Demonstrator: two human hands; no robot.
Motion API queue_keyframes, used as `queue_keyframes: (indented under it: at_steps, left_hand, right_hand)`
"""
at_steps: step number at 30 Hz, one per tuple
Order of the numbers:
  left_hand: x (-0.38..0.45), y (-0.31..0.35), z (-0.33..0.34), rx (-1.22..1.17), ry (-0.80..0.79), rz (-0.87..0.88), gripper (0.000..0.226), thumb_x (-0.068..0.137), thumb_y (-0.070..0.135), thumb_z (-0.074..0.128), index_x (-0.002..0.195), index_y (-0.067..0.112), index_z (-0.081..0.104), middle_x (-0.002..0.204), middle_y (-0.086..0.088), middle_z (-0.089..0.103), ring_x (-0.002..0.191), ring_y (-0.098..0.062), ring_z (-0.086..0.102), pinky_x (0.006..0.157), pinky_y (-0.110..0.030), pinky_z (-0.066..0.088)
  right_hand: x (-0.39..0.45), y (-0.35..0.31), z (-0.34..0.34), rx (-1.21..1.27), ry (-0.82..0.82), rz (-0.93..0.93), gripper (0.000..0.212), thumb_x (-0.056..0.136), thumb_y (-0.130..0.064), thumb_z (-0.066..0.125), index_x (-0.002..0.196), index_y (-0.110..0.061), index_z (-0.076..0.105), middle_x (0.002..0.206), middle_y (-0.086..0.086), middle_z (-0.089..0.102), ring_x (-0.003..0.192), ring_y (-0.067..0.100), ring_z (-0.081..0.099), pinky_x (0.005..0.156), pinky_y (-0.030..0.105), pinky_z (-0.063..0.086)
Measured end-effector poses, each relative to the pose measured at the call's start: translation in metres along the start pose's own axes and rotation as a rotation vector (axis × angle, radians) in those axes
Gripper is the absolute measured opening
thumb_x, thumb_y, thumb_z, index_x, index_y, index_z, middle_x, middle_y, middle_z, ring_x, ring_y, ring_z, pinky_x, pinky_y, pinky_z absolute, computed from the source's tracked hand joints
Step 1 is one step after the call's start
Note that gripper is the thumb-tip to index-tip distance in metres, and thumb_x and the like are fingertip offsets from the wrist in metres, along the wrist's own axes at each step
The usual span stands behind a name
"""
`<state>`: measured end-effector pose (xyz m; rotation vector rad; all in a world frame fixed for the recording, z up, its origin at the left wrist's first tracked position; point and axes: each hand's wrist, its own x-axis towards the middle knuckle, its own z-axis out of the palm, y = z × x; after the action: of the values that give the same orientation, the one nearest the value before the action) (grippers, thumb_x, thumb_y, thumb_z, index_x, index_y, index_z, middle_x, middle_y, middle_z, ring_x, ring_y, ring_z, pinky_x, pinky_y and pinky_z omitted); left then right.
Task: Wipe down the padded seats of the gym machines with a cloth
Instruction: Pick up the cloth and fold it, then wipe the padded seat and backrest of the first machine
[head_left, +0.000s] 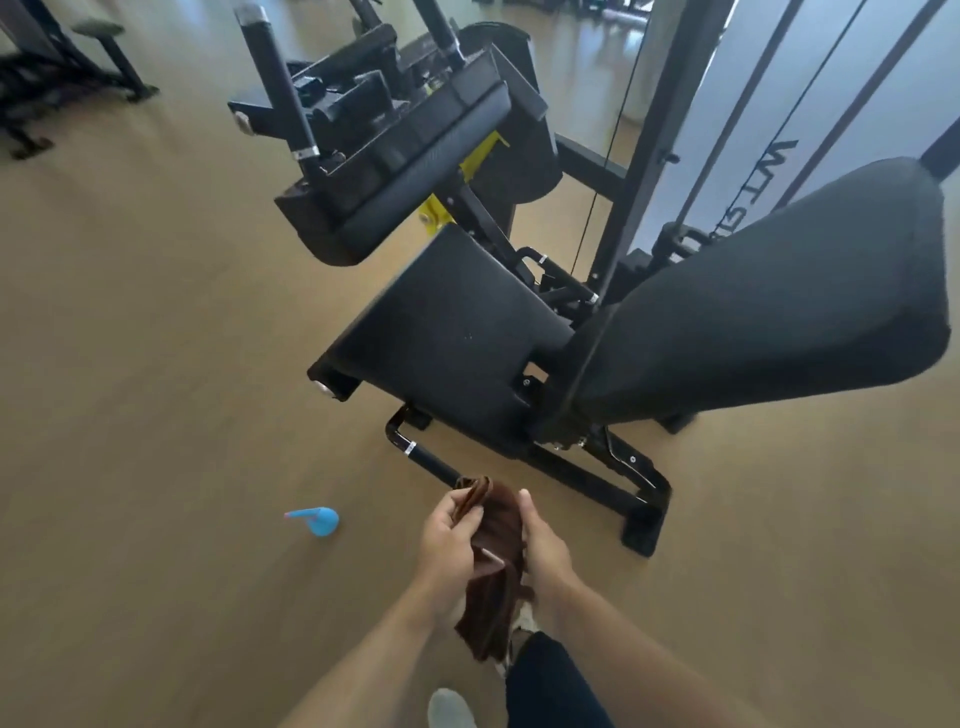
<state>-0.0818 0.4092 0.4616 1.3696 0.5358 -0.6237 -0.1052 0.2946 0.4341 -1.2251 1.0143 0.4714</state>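
Left hand: fingers closed on the upper fold of the brown cloth, thumb over its top edge
Right hand: closed on the cloth's other side, thumb up; both hands hold it in front of the body, well short of the machine
Cloth risk: its loose tail hangs down by the knee, so a light pinch could let it slip to the floor and pick up grit
Spray bottle: blue, lying on the floor to the left, a trip hazard on stepping in
Frame foot: black bar near the feet, easy to kick
Seat pad: black, tilted, not yet touched
Back pad: juts toward the head; leaning in could bump it
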Motion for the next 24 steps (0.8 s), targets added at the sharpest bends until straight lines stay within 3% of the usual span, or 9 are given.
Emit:
queue_keyframes:
  at_steps: [3,7,9,12,14,16,19,22,24]
  left_hand:
    - [0.019,0.020,-0.001,-0.029,0.007,-0.013,0.019,0.103,0.010,0.049,0.108,0.017,0.066,0.100,-0.011,0.076,0.089,-0.024,0.075,0.059,-0.036,0.058]
    - [0.059,0.055,0.001,-0.067,-0.017,-0.026,0.020,0.104,0.008,0.044,0.107,0.013,0.063,0.097,-0.012,0.074,0.081,-0.022,0.073,0.054,-0.035,0.057]
    - [0.082,0.074,0.004,-0.102,0.005,-0.048,0.021,0.104,0.006,0.042,0.108,0.012,0.062,0.099,-0.013,0.074,0.086,-0.024,0.073,0.058,-0.039,0.058]
    - [0.118,0.100,0.007,-0.119,0.102,-0.045,0.024,0.101,0.004,0.042,0.111,0.010,0.063,0.106,-0.020,0.073,0.093,-0.031,0.072,0.065,-0.043,0.059]
    - [0.142,0.113,0.005,-0.122,0.182,-0.036,0.023,0.096,0.003,0.042,0.107,0.008,0.062,0.107,-0.024,0.071,0.093,-0.034,0.069,0.068,-0.044,0.058]
    - [0.165,0.124,0.001,-0.112,0.256,-0.031,0.021,0.094,0.003,0.042,0.097,0.011,0.060,0.098,-0.020,0.069,0.087,-0.031,0.066,0.065,-0.041,0.056]
    - [0.198,0.130,-0.005,-0.105,0.385,-0.040,0.013,0.095,0.006,0.050,0.094,0.013,0.060,0.097,-0.017,0.068,0.087,-0.029,0.065,0.065,-0.037,0.057]
    - [0.216,0.131,-0.011,-0.040,0.469,-0.042,0.012,0.096,0.015,0.061,0.108,0.014,0.064,0.100,-0.011,0.072,0.092,-0.026,0.069,0.056,-0.030,0.058]
    - [0.224,0.130,-0.013,0.017,0.475,0.007,0.014,0.095,0.018,0.064,0.109,0.017,0.066,0.100,-0.007,0.074,0.092,-0.023,0.071,0.060,-0.028,0.059]
  right_hand:
    - [0.015,-0.012,0.009,0.177,-0.103,0.133,0.077,0.078,-0.078,0.058,0.108,-0.009,0.078,0.102,0.017,0.078,0.101,0.034,0.073,0.096,0.045,0.056]
    - [0.054,-0.055,0.017,0.396,-0.316,0.221,0.083,0.079,-0.077,0.060,0.122,-0.006,0.073,0.127,0.021,0.069,0.122,0.038,0.063,0.115,0.050,0.040]
    - [0.077,-0.085,0.025,0.460,-0.420,0.258,0.074,0.088,-0.070,0.056,0.115,-0.004,0.076,0.122,0.022,0.071,0.112,0.038,0.069,0.107,0.051,0.048]
    - [0.111,-0.128,0.045,0.464,-0.511,0.301,0.059,0.098,-0.051,0.049,0.111,0.000,0.076,0.115,0.021,0.073,0.098,0.035,0.073,0.080,0.044,0.059]
    - [0.136,-0.154,0.062,0.469,-0.497,0.309,0.054,0.097,-0.042,0.054,0.127,0.001,0.066,0.125,0.025,0.068,0.112,0.040,0.068,0.090,0.053,0.057]
    - [0.163,-0.178,0.078,0.389,-0.469,0.247,0.040,0.098,-0.031,0.059,0.132,-0.010,0.062,0.123,0.023,0.070,0.111,0.041,0.069,0.093,0.060,0.055]
    - [0.200,-0.202,0.107,0.163,-0.411,0.144,0.021,0.101,-0.019,0.058,0.116,-0.028,0.069,0.108,0.012,0.076,0.091,0.033,0.075,0.068,0.047,0.062]
    - [0.228,-0.211,0.127,-0.130,-0.476,0.122,0.021,0.098,-0.020,0.063,0.113,-0.033,0.071,0.113,0.010,0.074,0.100,0.032,0.072,0.084,0.051,0.061]
    - [0.244,-0.222,0.127,-0.248,-0.580,0.166,0.020,0.094,-0.025,0.068,0.109,-0.037,0.074,0.115,0.008,0.074,0.107,0.035,0.070,0.093,0.056,0.057]
